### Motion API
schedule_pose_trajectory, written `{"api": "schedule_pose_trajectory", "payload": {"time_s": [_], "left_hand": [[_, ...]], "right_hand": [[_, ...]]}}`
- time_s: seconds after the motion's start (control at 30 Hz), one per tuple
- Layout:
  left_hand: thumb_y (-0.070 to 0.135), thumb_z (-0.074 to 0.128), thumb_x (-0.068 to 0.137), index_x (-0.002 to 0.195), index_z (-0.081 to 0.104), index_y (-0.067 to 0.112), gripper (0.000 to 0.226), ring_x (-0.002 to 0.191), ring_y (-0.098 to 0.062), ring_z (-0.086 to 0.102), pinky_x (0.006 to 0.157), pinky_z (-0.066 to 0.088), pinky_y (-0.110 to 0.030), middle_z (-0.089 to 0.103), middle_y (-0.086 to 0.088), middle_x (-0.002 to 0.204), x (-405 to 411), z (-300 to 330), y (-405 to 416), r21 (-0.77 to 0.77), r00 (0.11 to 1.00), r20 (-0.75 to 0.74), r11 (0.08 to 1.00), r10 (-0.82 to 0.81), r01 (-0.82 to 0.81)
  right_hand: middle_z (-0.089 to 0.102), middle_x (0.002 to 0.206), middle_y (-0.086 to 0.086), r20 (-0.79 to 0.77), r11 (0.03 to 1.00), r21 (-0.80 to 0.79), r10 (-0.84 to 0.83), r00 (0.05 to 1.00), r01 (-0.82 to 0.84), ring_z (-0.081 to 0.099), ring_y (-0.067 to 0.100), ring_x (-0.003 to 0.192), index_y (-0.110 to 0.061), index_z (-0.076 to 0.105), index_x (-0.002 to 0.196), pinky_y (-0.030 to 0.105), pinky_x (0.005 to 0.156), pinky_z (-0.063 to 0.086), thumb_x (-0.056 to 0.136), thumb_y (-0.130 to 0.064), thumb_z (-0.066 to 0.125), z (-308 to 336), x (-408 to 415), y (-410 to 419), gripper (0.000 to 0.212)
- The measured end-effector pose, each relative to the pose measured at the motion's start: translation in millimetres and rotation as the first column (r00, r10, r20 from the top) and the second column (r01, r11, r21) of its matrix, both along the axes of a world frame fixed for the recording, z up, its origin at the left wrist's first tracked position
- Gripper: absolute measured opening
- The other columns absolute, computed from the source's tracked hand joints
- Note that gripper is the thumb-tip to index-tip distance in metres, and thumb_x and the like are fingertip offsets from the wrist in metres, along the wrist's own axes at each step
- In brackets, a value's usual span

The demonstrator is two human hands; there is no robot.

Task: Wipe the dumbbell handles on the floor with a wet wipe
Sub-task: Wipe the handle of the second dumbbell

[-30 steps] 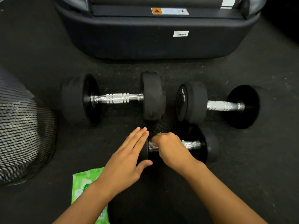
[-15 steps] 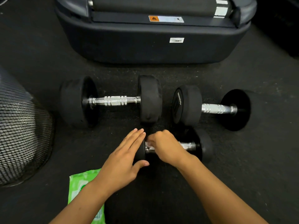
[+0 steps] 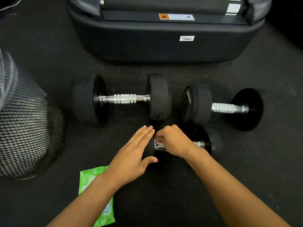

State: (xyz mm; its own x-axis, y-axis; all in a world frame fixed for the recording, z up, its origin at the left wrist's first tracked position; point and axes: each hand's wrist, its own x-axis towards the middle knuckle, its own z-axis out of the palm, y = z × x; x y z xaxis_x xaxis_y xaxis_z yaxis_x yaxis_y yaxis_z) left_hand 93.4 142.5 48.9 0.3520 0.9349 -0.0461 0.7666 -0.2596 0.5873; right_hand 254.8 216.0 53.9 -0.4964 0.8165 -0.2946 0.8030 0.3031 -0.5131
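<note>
The small black dumbbell with a chrome handle [image 3: 199,143] lay on the dark floor [image 3: 246,161]. The left hand [image 3: 131,156] pressed flat, fingers straight, on its near weight; the right hand [image 3: 174,140] gripped the handle through a translucent wet wipe [image 3: 157,141].

Black floor [image 3: 49,46]: 3 dumbbells [image 3: 121,99], wipes pack [image 3: 96,194], mesh basket [image 3: 27,136].

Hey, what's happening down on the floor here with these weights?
A person is cleaning the small dumbbell nearest them. The left hand lies flat against its left weight head to steady it, while the right hand wraps around the chrome handle with a wipe. Two larger dumbbells lie behind, and a green wipe pack sits under the left forearm.
</note>
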Motion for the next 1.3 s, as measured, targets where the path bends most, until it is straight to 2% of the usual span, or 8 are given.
{"api": "schedule_pose_trajectory", "payload": {"time_s": [0.17,0.27,0.4,0.57,0.77,0.93,1.07,1.3], "left_hand": [[0.045,0.059,0.084,0.147,0.008,0.028,0.083,0.136,0.010,-0.011,0.109,0.001,-0.012,-0.003,0.025,0.148,0,1,2,0.000,1.000,-0.011,1.000,-0.006,0.006],[0.045,0.061,0.083,0.147,0.011,0.026,0.083,0.137,0.008,-0.008,0.113,0.005,-0.018,0.001,0.023,0.149,-1,-1,2,0.009,1.000,-0.001,1.000,0.001,-0.001],[0.047,0.058,0.084,0.147,0.010,0.026,0.082,0.138,0.007,-0.007,0.113,0.006,-0.018,0.001,0.023,0.149,-2,0,3,0.001,1.000,-0.005,1.000,-0.012,0.012],[0.046,0.061,0.082,0.147,0.015,0.025,0.082,0.137,0.009,-0.006,0.109,0.002,-0.010,0.005,0.023,0.148,-2,-1,1,0.016,1.000,0.001,1.000,0.001,-0.001],[0.045,0.063,0.081,0.146,0.017,0.025,0.083,0.138,0.007,-0.003,0.112,0.006,-0.016,0.008,0.020,0.150,-3,-3,3,0.030,1.000,0.003,1.000,0.009,-0.009],[0.048,0.061,0.081,0.147,0.014,0.028,0.083,0.136,0.011,-0.006,0.106,0.000,-0.007,0.004,0.026,0.147,-2,-3,2,0.020,1.000,-0.005,1.000,0.002,-0.002],[0.047,0.062,0.081,0.147,0.016,0.025,0.083,0.137,0.009,-0.005,0.111,0.006,-0.014,0.006,0.021,0.150,-3,-2,2,0.034,1.000,-0.007,0.999,0.011,-0.011],[0.045,0.050,0.087,0.144,0.027,0.009,0.072,0.141,-0.012,0.012,0.114,0.007,-0.030,0.023,-0.003,0.152,6,-4,-12,0.237,0.972,-0.236,0.970,-0.002,0.059]], "right_hand": [[0.069,0.077,0.006,-0.033,0.995,0.095,0.011,0.999,-0.007,0.063,0.023,0.077,-0.016,0.071,0.084,0.033,0.070,0.050,0.085,-0.014,0.059,-2,8,-8,0.012],[0.071,0.093,0.008,-0.045,0.911,0.407,0.089,0.995,-0.063,0.067,0.026,0.090,-0.011,0.070,0.096,0.035,0.078,0.054,0.077,-0.004,0.062,-23,10,-39,0.022],[0.065,0.116,0.013,-0.137,0.779,0.626,0.126,0.982,-0.012,0.060,0.026,0.110,-0.002,0.063,0.115,0.039,0.096,0.047,0.083,-0.009,0.058,-49,22,-54,0.033],[0.055,0.128,0.015,-0.195,0.705,0.709,0.224,0.955,-0.021,0.049,0.028,0.124,0.001,0.059,0.120,0.038,0.106,0.037,0.091,-0.007,0.051,-65,32,-66,0.031],[0.057,0.125,0.018,-0.163,0.669,0.742,0.250,0.954,-0.049,0.051,0.029,0.121,0.003,0.059,0.118,0.041,0.102,0.042,0.089,-0.005,0.056,-66,24,-59,0.030],[0.053,0.130,0.017,-0.114,0.633,0.764,0.326,0.939,-0.127,0.047,0.031,0.125,0.003,0.059,0.119,0.042,0.103,0.040,0.090,-0.003,0.055,-63,49,-53,0.030],[0.058,0.125,0.017,-0.166,0.662,0.749,0.241,0.956,-0.037,0.051,0.029,0.121,0.003,0.060,0.118,0.042,0.100,0.043,0.086,-0.003,0.062,-66,23,-59,0.032],[0.057,0.126,0.015,-0.204,0.662,0.748,0.169,0.964,0.042,0.050,0.028,0.123,0.002,0.061,0.117,0.041,0.102,0.042,0.089,-0.005,0.059,-69,21,-64,0.029]]}}
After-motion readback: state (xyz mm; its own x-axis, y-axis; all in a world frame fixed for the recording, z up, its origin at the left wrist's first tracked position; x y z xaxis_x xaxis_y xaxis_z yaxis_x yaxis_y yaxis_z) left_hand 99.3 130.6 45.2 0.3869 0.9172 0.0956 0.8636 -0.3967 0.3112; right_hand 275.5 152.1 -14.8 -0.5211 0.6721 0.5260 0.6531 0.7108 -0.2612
